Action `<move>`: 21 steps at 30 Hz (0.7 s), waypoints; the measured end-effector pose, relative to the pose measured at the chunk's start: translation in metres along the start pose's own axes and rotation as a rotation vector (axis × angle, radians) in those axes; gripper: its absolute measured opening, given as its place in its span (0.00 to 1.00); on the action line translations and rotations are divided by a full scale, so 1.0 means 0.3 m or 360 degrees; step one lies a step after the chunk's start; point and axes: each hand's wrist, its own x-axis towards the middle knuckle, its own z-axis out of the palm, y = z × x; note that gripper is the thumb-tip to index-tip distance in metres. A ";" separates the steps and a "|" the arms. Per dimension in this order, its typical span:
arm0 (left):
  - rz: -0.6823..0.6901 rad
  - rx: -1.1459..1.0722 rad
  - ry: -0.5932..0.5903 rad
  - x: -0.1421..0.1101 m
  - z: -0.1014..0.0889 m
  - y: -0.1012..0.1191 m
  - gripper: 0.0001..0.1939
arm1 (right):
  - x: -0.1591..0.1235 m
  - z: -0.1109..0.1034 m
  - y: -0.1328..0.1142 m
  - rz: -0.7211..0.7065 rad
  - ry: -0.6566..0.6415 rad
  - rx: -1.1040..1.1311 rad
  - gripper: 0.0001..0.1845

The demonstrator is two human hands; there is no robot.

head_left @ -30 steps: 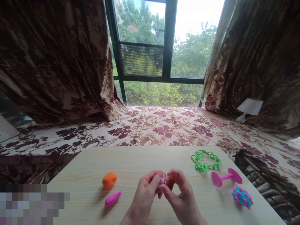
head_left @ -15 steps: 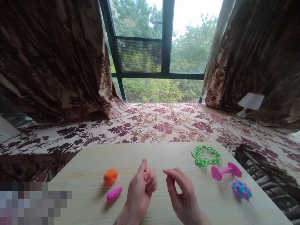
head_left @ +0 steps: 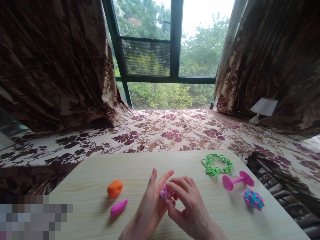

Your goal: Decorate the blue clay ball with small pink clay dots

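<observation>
A small pink toy (head_left: 164, 193) sits between my two hands over the middle of the light wooden table (head_left: 140, 166). My left hand (head_left: 150, 206) has its index and middle fingers stretched upward, with the toy against its palm side. My right hand (head_left: 185, 204) curls its fingertips onto the toy, pinching it. To the left lie an orange lump (head_left: 114, 188) and a pink tapered piece (head_left: 119, 207). On the right are a green chain ring (head_left: 217, 164), a pink dumbbell-shaped piece (head_left: 237, 180) and a blue ball with pink knobs (head_left: 253, 199).
Floral fabric (head_left: 165, 133) covers the bench behind the table, below a window (head_left: 162, 53) with patterned curtains on both sides. A small white lamp (head_left: 263, 108) stands at the right. A blurred patch hides the lower left corner.
The hands held the toy together, then parted with the toy in my left hand. Now my right hand has come back and its fingertips pinch the toy again.
</observation>
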 end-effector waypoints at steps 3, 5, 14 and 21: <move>0.0019 -0.0004 -0.0063 0.001 -0.004 0.003 0.35 | -0.006 0.018 0.013 0.0039 -0.0020 0.0045 0.18; 0.0012 -0.0009 -0.0087 0.004 -0.007 -0.003 0.35 | -0.012 0.035 0.021 0.0105 -0.0002 0.0113 0.16; 0.0136 0.0505 0.0046 0.013 0.054 -0.049 0.17 | -0.010 0.008 0.075 0.0511 0.0368 0.0299 0.07; 0.0286 0.0683 0.0157 0.028 0.023 -0.032 0.12 | 0.016 -0.036 0.053 0.0358 0.0228 0.0739 0.10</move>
